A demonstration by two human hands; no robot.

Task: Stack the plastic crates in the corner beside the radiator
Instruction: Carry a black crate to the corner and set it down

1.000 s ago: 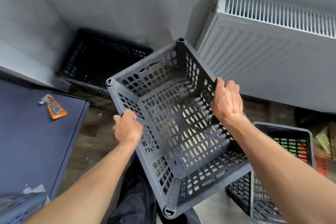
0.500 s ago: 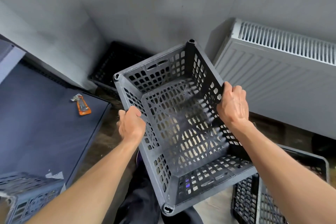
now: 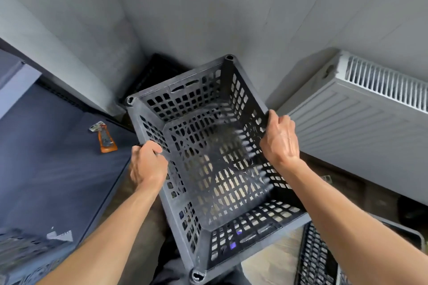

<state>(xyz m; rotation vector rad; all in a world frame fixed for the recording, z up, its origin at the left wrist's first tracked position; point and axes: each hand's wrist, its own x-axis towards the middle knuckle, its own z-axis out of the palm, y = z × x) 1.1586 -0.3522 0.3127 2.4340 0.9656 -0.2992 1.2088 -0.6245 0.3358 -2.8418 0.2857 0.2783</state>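
Crate [image 3: 215,169], grey perforated plastic lattice, gripped on opposite rims by left hand [image 3: 148,164] and right hand [image 3: 280,139].

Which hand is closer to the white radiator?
Right. The right hand grips the crate rim on the side facing the radiator. The left hand grips the opposite rim, across the crate from it.

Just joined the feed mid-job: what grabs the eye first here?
A grey slotted plastic crate fills the centre, held up with the left hand gripping its left rim and the right hand gripping its right rim. Beyond it a black crate sits in the corner of the walls, with the white radiator to the right. An orange packet lies on the dark blue surface at left.
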